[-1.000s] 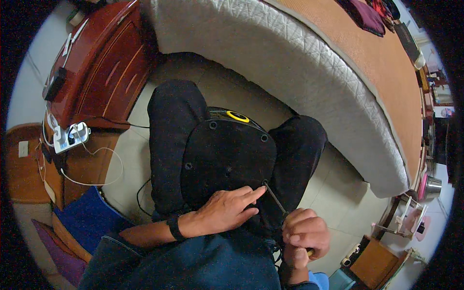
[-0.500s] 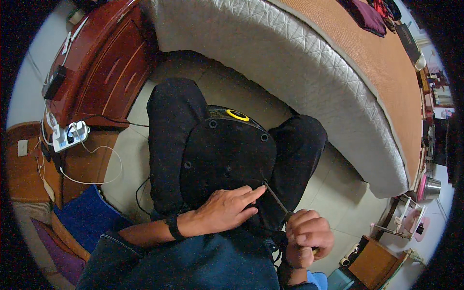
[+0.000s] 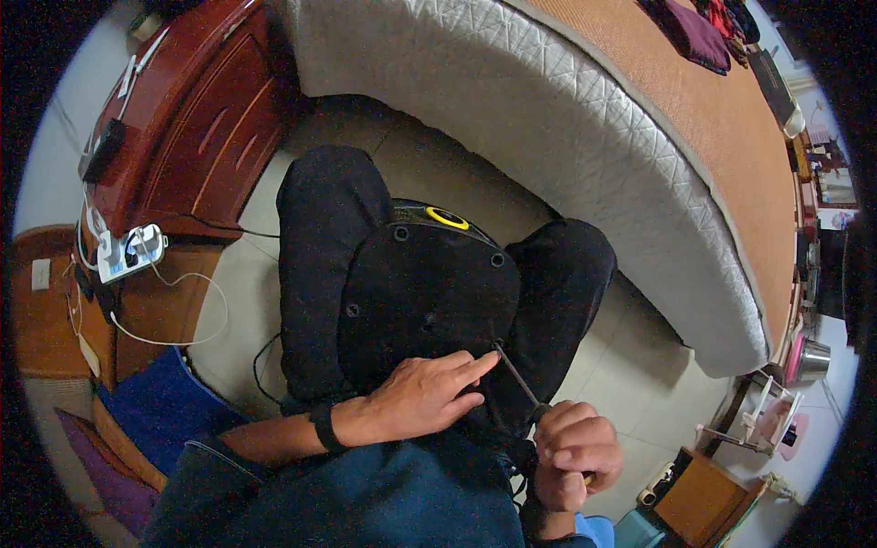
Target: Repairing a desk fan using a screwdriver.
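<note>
A black, rounded, flat-bottomed appliance (image 3: 425,288) rests in my lap between my knees, with several round recesses in its face and a yellow oval ring (image 3: 447,217) on its far side. My right hand (image 3: 577,452) is wrapped round the handle of a screwdriver (image 3: 519,376). The slanting metal shaft reaches up-left to the recess at the appliance's near right corner. On the appliance's near edge lies my left hand (image 3: 422,395), fingers stretched out, its index fingertip touching or very close to the shaft's tip. Whether a screw sits in that recess is hidden.
Beyond my knees stands a bed (image 3: 566,155) with a pale quilted side. A dark red wooden cabinet (image 3: 206,137) is at the far left. Beside it, a white power strip (image 3: 132,254) trails cables. A small brown box (image 3: 702,498) sits on the floor at right.
My right hand has shifted very slightly left along with the whole view. The screwdriver's tip stays at the same recess, and my left hand keeps its place on the appliance.
</note>
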Available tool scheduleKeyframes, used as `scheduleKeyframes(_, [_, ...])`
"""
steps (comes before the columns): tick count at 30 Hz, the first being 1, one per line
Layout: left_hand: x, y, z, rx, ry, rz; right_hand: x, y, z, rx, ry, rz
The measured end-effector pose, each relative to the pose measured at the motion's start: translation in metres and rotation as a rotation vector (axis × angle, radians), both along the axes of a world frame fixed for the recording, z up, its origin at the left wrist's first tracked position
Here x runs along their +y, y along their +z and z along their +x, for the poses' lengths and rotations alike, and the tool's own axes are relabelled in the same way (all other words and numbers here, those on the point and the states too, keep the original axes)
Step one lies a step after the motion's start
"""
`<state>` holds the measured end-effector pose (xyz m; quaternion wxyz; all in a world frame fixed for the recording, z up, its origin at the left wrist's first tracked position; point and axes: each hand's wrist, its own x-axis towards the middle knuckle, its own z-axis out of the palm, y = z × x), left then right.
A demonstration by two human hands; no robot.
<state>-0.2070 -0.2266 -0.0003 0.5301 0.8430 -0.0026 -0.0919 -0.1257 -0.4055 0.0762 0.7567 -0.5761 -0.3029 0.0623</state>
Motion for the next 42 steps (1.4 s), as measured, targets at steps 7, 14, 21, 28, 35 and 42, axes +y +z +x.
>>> scheduleKeyframes(7, [0.0, 0.0, 0.0, -0.002, -0.009, 0.011, -0.001, -0.003, 0.003, -0.147, 0.056, -0.1])
scheduleKeyframes(14, [-0.001, -0.001, 0.0, -0.008, -0.009, 0.01, 0.004, -0.002, -0.005, -0.185, -0.096, -0.15])
scheduleKeyframes(21, [0.002, -0.001, -0.001, -0.026, -0.004, -0.025, 0.007, 0.018, -0.004, -0.301, -0.147, -0.535])
scheduleKeyframes(28, [0.0, -0.004, -0.001, -0.04, 0.096, -0.11, 0.006, 0.058, 0.003, -0.429, -0.158, -1.067])
scheduleKeyframes(35, [-0.001, -0.004, 0.026, -0.351, 0.173, -0.026, 0.011, 0.048, 0.002, -0.581, -0.071, -0.795])
scheduleKeyframes(42, [0.001, -0.014, 0.034, -0.335, 0.176, -0.012, 0.021, 0.075, 0.005, -0.608, -0.022, -0.894])
